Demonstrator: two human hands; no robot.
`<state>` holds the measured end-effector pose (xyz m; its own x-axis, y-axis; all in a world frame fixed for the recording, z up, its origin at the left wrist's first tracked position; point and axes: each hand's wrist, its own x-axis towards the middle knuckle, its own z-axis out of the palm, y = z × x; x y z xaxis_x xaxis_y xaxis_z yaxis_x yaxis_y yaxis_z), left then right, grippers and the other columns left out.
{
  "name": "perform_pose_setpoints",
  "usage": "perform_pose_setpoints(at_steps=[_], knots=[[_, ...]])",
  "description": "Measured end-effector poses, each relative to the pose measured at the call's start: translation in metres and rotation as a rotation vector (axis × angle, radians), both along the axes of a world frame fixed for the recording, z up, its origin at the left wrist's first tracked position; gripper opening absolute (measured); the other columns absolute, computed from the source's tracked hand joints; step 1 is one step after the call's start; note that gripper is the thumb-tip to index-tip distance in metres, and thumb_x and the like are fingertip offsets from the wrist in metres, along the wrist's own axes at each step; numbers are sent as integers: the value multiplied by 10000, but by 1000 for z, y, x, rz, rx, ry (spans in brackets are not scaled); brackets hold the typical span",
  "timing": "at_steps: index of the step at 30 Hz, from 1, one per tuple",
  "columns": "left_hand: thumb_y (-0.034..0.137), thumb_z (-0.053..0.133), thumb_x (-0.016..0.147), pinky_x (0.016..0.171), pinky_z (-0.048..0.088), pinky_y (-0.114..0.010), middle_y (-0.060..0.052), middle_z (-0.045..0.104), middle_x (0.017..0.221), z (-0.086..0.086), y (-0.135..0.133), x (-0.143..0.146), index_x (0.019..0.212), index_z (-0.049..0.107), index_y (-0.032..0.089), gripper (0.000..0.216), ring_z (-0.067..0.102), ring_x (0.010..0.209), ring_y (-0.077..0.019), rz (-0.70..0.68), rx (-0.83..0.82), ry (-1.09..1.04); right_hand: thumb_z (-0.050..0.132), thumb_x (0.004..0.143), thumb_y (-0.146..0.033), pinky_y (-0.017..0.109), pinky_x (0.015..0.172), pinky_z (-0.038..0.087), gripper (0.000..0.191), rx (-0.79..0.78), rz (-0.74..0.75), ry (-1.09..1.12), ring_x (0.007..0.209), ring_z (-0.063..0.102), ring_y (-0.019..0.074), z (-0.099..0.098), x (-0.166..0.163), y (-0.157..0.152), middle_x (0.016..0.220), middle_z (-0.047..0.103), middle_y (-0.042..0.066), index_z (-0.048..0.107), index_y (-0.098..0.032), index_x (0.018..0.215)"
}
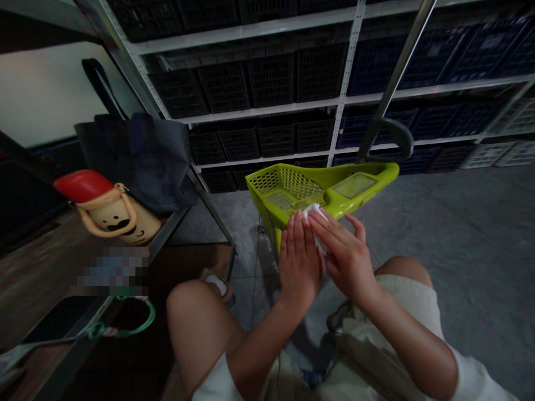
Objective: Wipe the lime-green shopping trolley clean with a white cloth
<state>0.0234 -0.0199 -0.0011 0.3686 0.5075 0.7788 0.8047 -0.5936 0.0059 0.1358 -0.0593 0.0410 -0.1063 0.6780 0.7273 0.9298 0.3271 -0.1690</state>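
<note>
My left hand (298, 262) and my right hand (346, 256) are raised together in front of me, fingers straight and pressed against each other. A small white wad, perhaps a tissue (312, 210), is squeezed between them and pokes out at the fingertips. Just beyond the fingertips stands a lime-green plastic basket (292, 192) on a trolley with a grey handle (393, 131). My bare knees show below.
Metal racks (346, 83) filled with dark crates line the back wall. On the left, a wooden table (37, 267) carries a dark tote bag (137, 156), a cream bottle with a red cap (112, 209), a phone (58, 320) and a green cord. Grey floor lies to the right.
</note>
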Motion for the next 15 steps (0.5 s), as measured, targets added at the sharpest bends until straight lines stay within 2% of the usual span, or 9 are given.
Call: perform_pose_setpoints(at_steps=[4, 8, 12, 14, 15], knots=[[227, 495, 947, 1201, 337, -430, -221, 419, 1558, 1, 0, -1, 1513, 314, 9, 632, 279, 1515, -270, -16, -15, 23, 404, 767, -9, 490, 1193, 165, 783, -12, 37, -14, 1405, 479, 218, -3, 6, 0, 1484, 550, 49, 400, -291, 1498], [208, 520, 937, 1195, 343, -423, -223, 427, 1551, 5, -1, -3, 1501, 341, 8, 624, 297, 1507, -276, -18, -10, 41, 398, 775, -19, 523, 1195, 164, 767, 0, 5, -37, 1394, 493, 228, -8, 43, 7, 1471, 565, 36, 429, -318, 1481], [219, 517, 940, 1193, 347, -423, -224, 417, 1556, 8, -3, -3, 1503, 342, 15, 624, 317, 1499, -274, -22, -30, 50, 406, 746, -33, 584, 1158, 228, 710, 113, -271, 105, 1358, 533, 266, -10, 87, 19, 1415, 615, 53, 557, -306, 1384], [226, 517, 941, 1196, 344, -428, -223, 410, 1560, 8, -4, -2, 1503, 341, 14, 627, 312, 1500, -280, -17, -40, 49, 411, 732, -41, 604, 1130, 267, 705, 124, -394, 163, 1359, 530, 287, -8, 90, 21, 1420, 608, 76, 572, -289, 1371], [230, 517, 941, 1197, 342, -430, -223, 406, 1563, 7, -4, -2, 1504, 339, 12, 629, 307, 1503, -283, -15, -42, 48, 413, 730, -41, 601, 1125, 276, 708, 109, -404, 156, 1366, 523, 288, -6, 83, 20, 1425, 602, 82, 567, -283, 1377]])
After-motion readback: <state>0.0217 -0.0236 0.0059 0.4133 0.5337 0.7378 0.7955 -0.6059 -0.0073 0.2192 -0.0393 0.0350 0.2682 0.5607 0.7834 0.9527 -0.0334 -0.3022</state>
